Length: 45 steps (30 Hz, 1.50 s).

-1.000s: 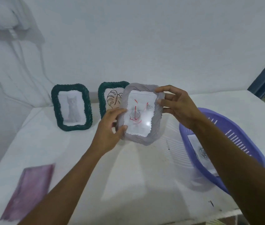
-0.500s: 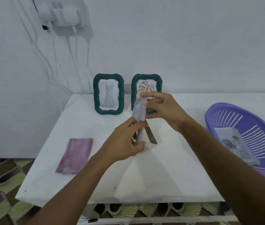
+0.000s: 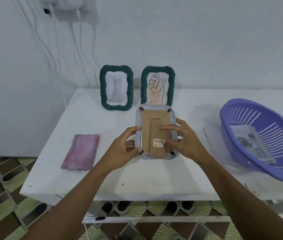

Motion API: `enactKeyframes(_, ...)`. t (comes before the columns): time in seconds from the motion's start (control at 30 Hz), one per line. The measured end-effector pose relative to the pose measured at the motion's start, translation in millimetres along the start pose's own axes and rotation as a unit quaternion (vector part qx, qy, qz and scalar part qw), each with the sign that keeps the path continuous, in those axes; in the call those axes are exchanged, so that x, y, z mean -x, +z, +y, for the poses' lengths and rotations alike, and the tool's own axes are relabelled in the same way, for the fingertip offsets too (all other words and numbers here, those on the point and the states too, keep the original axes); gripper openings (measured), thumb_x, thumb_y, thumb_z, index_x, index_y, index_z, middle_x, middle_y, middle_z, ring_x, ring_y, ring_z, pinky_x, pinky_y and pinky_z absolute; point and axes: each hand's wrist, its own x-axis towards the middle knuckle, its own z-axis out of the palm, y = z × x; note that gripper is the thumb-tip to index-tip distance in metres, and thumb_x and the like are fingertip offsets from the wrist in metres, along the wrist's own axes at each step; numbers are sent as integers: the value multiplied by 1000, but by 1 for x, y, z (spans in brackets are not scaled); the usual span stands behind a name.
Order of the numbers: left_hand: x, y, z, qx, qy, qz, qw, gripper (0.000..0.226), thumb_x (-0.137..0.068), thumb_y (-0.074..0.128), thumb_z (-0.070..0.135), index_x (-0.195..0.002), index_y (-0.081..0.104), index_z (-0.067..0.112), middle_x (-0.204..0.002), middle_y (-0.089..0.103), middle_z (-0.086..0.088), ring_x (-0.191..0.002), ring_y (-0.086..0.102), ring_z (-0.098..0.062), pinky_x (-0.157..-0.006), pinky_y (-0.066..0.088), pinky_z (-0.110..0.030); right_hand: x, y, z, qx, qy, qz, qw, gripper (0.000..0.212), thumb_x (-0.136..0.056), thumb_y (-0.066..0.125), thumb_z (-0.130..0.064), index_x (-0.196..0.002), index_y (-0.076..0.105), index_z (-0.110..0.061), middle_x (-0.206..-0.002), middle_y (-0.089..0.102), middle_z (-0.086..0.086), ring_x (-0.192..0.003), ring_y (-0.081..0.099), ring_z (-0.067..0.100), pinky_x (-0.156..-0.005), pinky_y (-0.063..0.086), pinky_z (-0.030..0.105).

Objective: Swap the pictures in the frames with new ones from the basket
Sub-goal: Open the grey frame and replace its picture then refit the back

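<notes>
- Two hands work on one grey frame [image 3: 138,122], which lies face down near the middle of the desk [image 3: 154,177], slightly closer to the front edge than the back; whether it rests fully on the desk or is lifted a little cannot be told.
- Its brown card backing [image 3: 150,125] faces up, with a folded-flat stand [image 3: 156,134] running down the centre and a barcode sticker [image 3: 158,142] near the lower end.
- Small black clips [image 3: 169,110] sit at the corners of the backing.
- The left hand [image 3: 126,148] grasps the frame's left rim low down, thumb on top and fingers curled round the edge.
- The right hand [image 3: 184,142] is unclenched: its fingers [image 3: 169,127] lie stretched across the stand and beside the sticker, with the thumb up by the right rim.
- Along the back edge stand two green frames side by side and upright: a cat frame [image 3: 116,87] to the left and a leaf frame [image 3: 157,85] just behind the grey one.
- A purple basket [image 3: 269,169] sits at the right end of the desk, reaching its front edge, with pictures [image 3: 250,141] lying inside.
- A pink cloth [image 3: 82,151] lies flat towards the front left corner, well apart from the frames.
- White cables [image 3: 55,54] hang down the wall above the back left corner.
</notes>
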Motion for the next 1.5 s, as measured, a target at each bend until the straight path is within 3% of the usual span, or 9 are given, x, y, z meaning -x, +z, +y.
enactKeyframes(0.1, 2, 4, -15, -194, 8, -5, 981, 65, -80, 74, 35, -138, 43, 34, -134, 47, 18, -121, 43, 0, -106, 36, -28, 8, 4, 13, 65, -4, -6, 998, 41, -77, 79, -20, -114, 66, -35, -140, 39, -6, -126, 42, 14, -100, 48, 40)
enactKeyframes(0.2, 8, 8, -30, -281, 38, 10, 959, 69, -76, 65, 54, -139, 44, 31, -129, 42, 20, -123, 30, 0, -107, 29, -33, 21, 11, 24, 121, -5, -28, 992, 43, -79, 77, -32, -119, 62, -39, -141, 42, 1, -123, 45, 19, -103, 44, 42)
enactKeyframes(0.37, 20, 11, -46, -311, 75, 19, 947, 64, -81, 51, 63, -139, 43, 37, -136, 41, 11, -130, 27, -6, -109, 28, -39, 43, 22, 35, 251, 2, 7, 968, 43, -79, 68, -55, -121, 58, -50, -130, 50, -6, -118, 39, 19, -89, 30, 36)
enactKeyframes(0.57, 18, 5, -45, -365, 93, 18, 926, 67, -80, 49, 66, -139, 45, 35, -130, 44, 10, -126, 33, -9, -103, 32, -37, 41, 20, 35, 250, -7, 11, 968, 46, -78, 52, -66, -121, 55, -52, -143, 43, -7, -135, 28, 19, -97, 21, 35)
enactKeyframes(0.7, -14, 2, -33, -313, 42, 52, 947, 69, -78, 49, 61, -137, 49, 25, -130, 52, 4, -122, 39, -13, -100, 30, -30, 15, 8, 42, 158, 7, 46, 986, 40, -84, 53, -54, -123, 56, -45, -132, 56, -10, -124, 46, 16, -106, 35, 47)
enactKeyframes(0.8, -45, 2, -29, -226, 11, 67, 972, 51, -87, 63, 34, -136, 51, 23, -131, 56, 3, -122, 47, -15, -102, 35, -28, -9, 1, 44, 123, 28, 47, 991, 35, -89, 62, -28, -124, 59, -34, -119, 64, -9, -112, 55, 15, -102, 41, 48)
enactKeyframes(1.0, -75, 5, -32, -177, 7, 124, 976, 37, -85, 69, 17, -121, 60, 24, -100, 66, 1, -92, 58, -12, -72, 48, -13, -32, 3, 47, 90, 46, 69, 992, 34, -85, 70, -20, -116, 62, -33, -96, 69, -10, -98, 62, 10, -99, 45, 47)
enactKeyframes(1.17, -84, 6, -41, -194, 27, 138, 971, 37, -83, 73, 21, -118, 61, 23, -91, 67, 3, -94, 56, -14, -87, 45, -27, -38, 7, 47, 103, 53, 87, 989, 36, -83, 71, -23, -115, 60, -36, -89, 67, -16, -95, 61, 9, -100, 40, 50)
enactKeyframes(1.5, -90, 8, -42, -196, 42, 159, 967, 49, -85, 72, 23, -130, 53, 22, -90, 64, 3, -90, 57, -12, -87, 40, -19, -51, 10, 41, 158, 63, 98, 981, 35, -85, 69, -29, -118, 56, -35, -90, 68, -15, -98, 55, 9, -88, 29, 37)
